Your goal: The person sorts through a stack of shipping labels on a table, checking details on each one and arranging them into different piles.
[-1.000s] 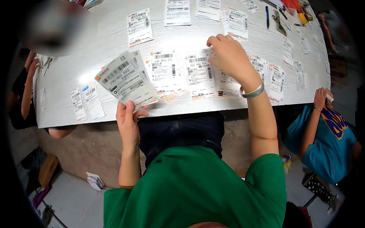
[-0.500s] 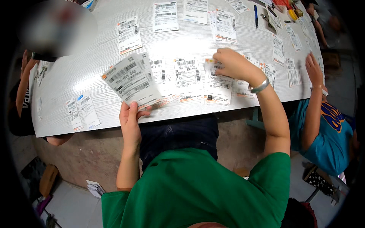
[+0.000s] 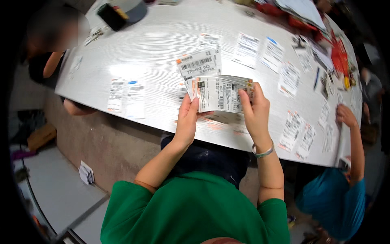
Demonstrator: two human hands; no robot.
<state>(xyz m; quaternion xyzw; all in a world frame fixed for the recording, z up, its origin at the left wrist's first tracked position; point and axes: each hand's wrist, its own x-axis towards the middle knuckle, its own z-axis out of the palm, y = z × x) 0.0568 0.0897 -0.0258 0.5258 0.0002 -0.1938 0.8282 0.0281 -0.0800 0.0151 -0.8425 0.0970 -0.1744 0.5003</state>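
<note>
Fanned-out shipping labels (image 3: 198,64) stand up from my left hand (image 3: 187,122), printed in black with orange corners. In front of them a thicker stack of labels (image 3: 219,95) lies turned sideways across both hands. The fingers of my left hand are closed on the near left edge of the bundle. My right hand (image 3: 256,110), with a silver bangle on its wrist, grips the stack's right end, thumb on top. Behind the bundle another label (image 3: 211,40) rests on the table, partly covered. More slips below the stack are mostly hidden and blurred.
On the white table (image 3: 158,44), two label piles (image 3: 136,99) lie to the left and several more to the right. A pen (image 3: 316,78) and red bags (image 3: 339,57) are at the right. A co-worker's hand (image 3: 346,116) rests near the right edge.
My right hand has come from the labels on the table to beside my left hand and now holds a sideways stack against the fanned labels. The whole view has turned.
</note>
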